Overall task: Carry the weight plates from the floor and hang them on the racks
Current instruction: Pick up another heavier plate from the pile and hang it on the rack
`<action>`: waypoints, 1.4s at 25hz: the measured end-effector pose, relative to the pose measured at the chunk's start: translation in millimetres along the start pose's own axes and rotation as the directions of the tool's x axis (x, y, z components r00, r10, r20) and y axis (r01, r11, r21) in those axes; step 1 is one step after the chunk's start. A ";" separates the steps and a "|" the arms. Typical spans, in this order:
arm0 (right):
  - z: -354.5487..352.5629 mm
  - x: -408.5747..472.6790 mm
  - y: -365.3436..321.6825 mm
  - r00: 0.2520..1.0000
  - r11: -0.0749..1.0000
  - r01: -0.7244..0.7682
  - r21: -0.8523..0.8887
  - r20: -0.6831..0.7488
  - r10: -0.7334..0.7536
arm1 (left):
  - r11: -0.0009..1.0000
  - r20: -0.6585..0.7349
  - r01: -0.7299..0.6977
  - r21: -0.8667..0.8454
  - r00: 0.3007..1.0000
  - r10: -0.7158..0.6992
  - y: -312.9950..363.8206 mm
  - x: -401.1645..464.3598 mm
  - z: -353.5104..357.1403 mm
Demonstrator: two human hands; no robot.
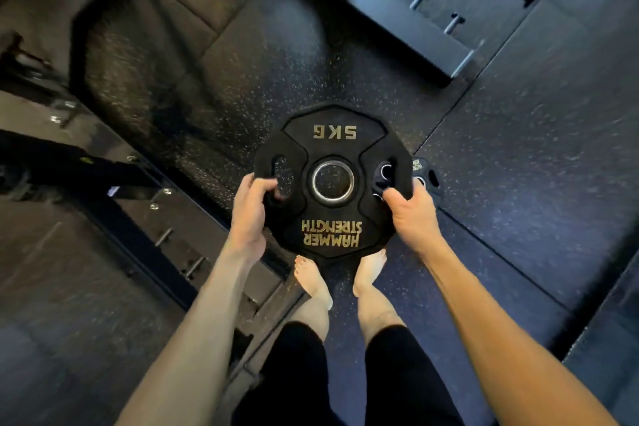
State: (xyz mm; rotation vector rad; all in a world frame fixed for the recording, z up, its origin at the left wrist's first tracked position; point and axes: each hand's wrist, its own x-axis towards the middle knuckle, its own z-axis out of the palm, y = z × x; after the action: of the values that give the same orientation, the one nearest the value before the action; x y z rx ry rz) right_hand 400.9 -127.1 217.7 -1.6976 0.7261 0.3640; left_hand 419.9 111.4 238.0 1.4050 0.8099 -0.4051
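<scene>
Head view: left hand [248,209] and right hand [409,209], fingers curled through its slots, carry a weight plate [332,180]; smaller plate [427,176] left on floor [242,97]; none visibly hung.

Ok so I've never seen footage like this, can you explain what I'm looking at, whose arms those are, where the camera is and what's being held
This is one picture from a camera worn on a person's head, looking down, so the arms are that person's own. There is no machine. Both hands hold a black weight plate marked 5 KG flat above their bare feet: the left hand grips through a slot on one side, the right hand grips the opposite edge. Below is dark speckled rubber flooring. Another plate lies on the floor, mostly hidden behind the right hand. At the top is a rack base with metal pegs; a similar frame runs along the left.
</scene>
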 end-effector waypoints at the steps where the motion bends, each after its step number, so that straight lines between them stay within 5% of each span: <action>1: -9.1 -22.6 -27.3 0.998 0.998 0.059 0.002 -0.001 -0.059 | 0.998 -0.002 -0.055 -0.039 0.999 0.054 18.8 -27.4 -3.8; 9: -47.8 -162.1 -120.9 0.977 0.973 0.206 0.107 0.040 -0.211 | 0.956 -0.147 -0.275 -0.099 0.955 0.259 67.0 -202.2 -44.2; 16: -41.5 -200.0 -164.9 0.857 0.941 0.329 0.081 0.394 -0.333 | 0.849 -0.506 -0.459 -0.260 0.814 0.285 50.2 -305.5 -55.4; 22: -15.4 -257.1 -165.1 0.580 0.903 0.430 0.030 0.757 -0.301 | 0.763 -0.816 -0.587 -0.271 0.560 0.141 -16.0 -412.5 -59.1; 29: 35.7 -388.7 -113.1 0.215 0.832 0.554 0.031 0.960 -0.179 | 0.662 -0.974 -0.718 -0.215 0.207 -0.092 -119.2 -541.5 -80.6; 35: 64.6 -528.0 -8.3 0.063 0.822 0.570 0.028 0.995 -0.077 | 0.618 -0.978 -0.768 -0.167 0.048 -0.205 -233.6 -661.6 -124.9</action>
State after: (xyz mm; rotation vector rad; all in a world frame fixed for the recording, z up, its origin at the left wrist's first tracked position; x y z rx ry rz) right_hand 15.7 78.4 521.6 -1.4340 -0.8609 1.2132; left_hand -221.3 58.2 544.5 0.8260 1.4437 1.4337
